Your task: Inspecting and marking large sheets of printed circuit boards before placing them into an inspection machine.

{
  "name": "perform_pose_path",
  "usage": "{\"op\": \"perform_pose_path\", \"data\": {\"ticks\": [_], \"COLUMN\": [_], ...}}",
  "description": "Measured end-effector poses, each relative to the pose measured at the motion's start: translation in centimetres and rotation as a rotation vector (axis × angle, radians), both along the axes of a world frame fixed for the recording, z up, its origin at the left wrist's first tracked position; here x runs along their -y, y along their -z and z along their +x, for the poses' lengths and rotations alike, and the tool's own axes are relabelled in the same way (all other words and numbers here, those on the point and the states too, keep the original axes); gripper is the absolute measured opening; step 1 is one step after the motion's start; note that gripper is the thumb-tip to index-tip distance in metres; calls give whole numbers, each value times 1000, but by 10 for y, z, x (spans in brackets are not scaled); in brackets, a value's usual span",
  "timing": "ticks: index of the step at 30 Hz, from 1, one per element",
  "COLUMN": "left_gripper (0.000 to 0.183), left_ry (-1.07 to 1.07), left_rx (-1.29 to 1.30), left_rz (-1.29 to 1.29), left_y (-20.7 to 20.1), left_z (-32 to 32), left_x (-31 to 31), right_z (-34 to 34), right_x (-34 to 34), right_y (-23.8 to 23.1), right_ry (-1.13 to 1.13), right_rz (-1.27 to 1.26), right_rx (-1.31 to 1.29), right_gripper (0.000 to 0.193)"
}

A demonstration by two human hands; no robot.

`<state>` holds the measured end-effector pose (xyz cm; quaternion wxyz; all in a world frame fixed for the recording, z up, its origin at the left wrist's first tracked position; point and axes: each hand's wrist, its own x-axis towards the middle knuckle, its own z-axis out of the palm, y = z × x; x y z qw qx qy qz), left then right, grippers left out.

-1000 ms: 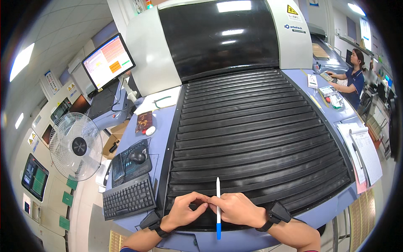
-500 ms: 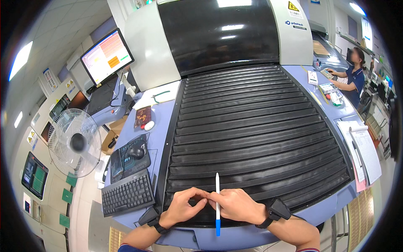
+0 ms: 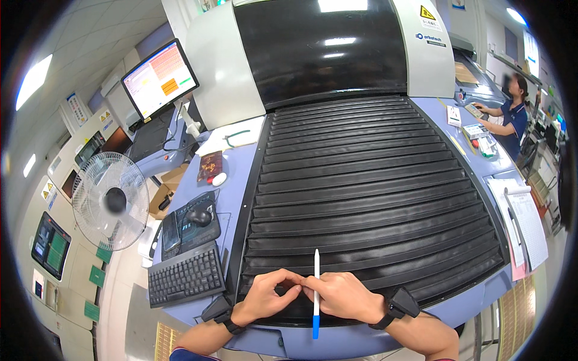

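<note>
A white pen [image 3: 316, 271] with a blue end stands nearly upright in the picture, gripped by my right hand [image 3: 348, 296]. The blue end points toward me and the white tip away. My left hand [image 3: 269, 296] is closed in a loose ring, its fingertips meeting the fingers of my right hand just left of the pen. Whether anything small sits between those fingertips is hidden. Both hands are over the near end of the black ribbed bellows cover [image 3: 367, 204], and each wrist wears a black strapped device.
To the left are a black keyboard [image 3: 186, 277], a mouse [image 3: 200, 215], a dark red packet [image 3: 210, 166] and a standing fan [image 3: 114, 200]. A monitor [image 3: 159, 78] stands beyond. A clipboard with papers [image 3: 525, 222] lies right; a co-worker [image 3: 513, 117] is at the far right.
The whole view has shifted slightly, so the scene sits a little further right. My hands and the pen keep nearly the same pose.
</note>
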<state>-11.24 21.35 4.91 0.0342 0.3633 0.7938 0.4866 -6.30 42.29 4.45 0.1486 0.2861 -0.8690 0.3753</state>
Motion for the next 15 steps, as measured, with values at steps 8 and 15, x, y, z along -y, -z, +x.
{"op": "perform_pose_path", "data": {"ticks": [8, 15], "left_gripper": [16, 16], "left_ry": [22, 13], "left_rx": [-24, -33], "left_rz": [-12, -10], "left_y": [1, 4], "left_z": [-2, -3], "left_x": [1, 3], "right_z": [0, -2], "right_x": [-2, 0], "right_y": [-1, 1], "right_ry": [-9, -17], "right_rz": [27, 8], "right_rx": [41, 5], "right_gripper": [16, 14]}}
